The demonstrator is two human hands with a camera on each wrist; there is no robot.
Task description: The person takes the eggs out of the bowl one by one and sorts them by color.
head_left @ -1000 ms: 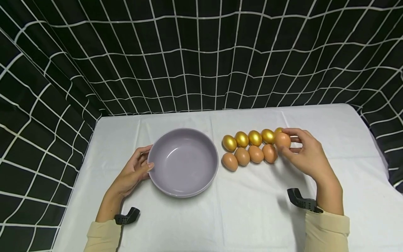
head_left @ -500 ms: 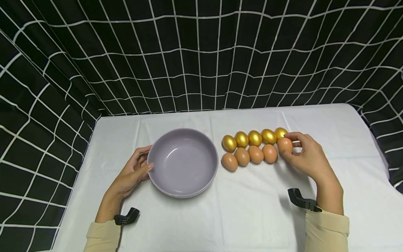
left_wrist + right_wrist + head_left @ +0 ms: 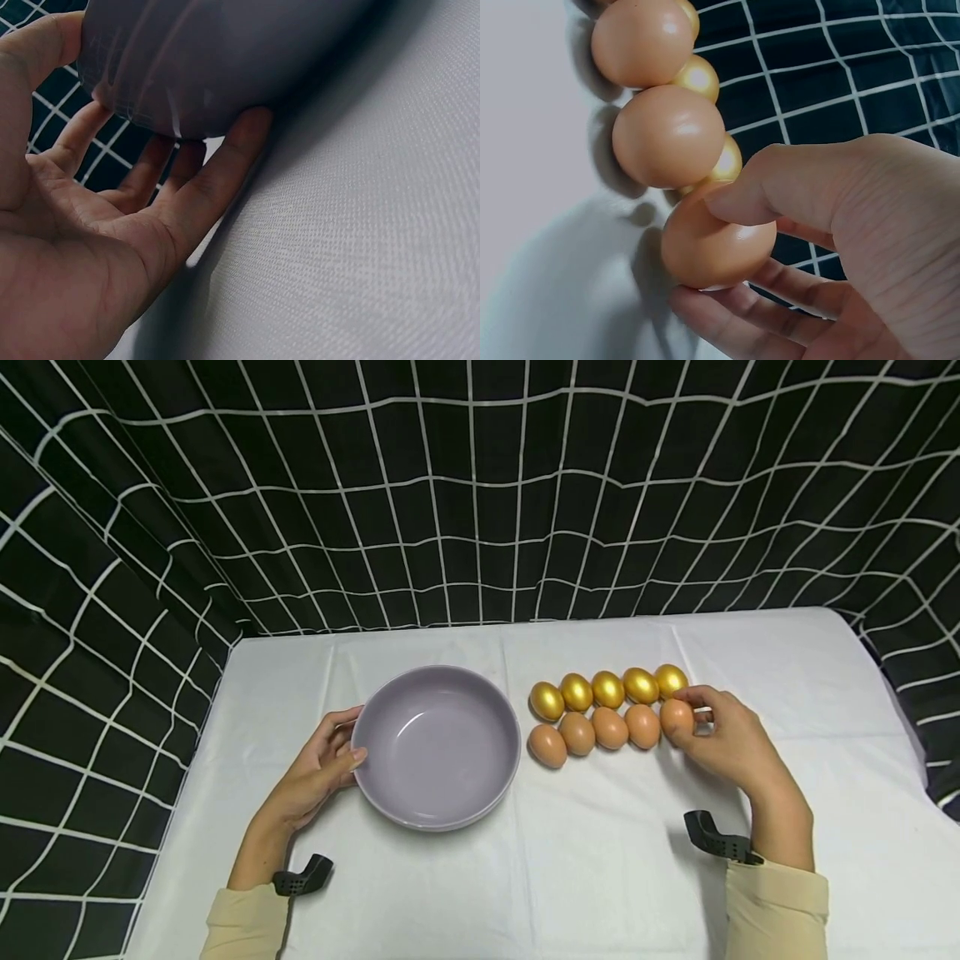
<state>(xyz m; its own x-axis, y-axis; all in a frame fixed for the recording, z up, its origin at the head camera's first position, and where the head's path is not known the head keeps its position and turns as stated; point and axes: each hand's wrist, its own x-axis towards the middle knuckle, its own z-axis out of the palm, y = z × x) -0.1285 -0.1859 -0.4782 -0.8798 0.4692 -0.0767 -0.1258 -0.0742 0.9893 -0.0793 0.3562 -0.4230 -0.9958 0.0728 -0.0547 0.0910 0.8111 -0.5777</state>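
Observation:
At the right end of the front row, my right hand (image 3: 723, 735) pinches a brown egg (image 3: 677, 718) between thumb and fingers. The right wrist view shows the thumb across the top of this egg (image 3: 718, 244) and fingertips under its side. Several other brown eggs (image 3: 610, 727) line up to its left. Behind them runs a row of several golden eggs (image 3: 607, 689). My left hand (image 3: 315, 772) holds the left side of a purple-grey bowl (image 3: 438, 760), thumb at the rim and fingers against the outer wall. Nothing lies inside the bowl.
A white cloth (image 3: 622, 860) covers the table. Behind and at the sides hangs a black curtain with a white grid (image 3: 480, 493). The egg rows begin close to the bowl's right side. Each wrist wears a black camera mount (image 3: 722, 839).
My right hand has brought the brown egg toward the front, off the golden row and into line with the other brown eggs. My left hand and the bowl have not moved.

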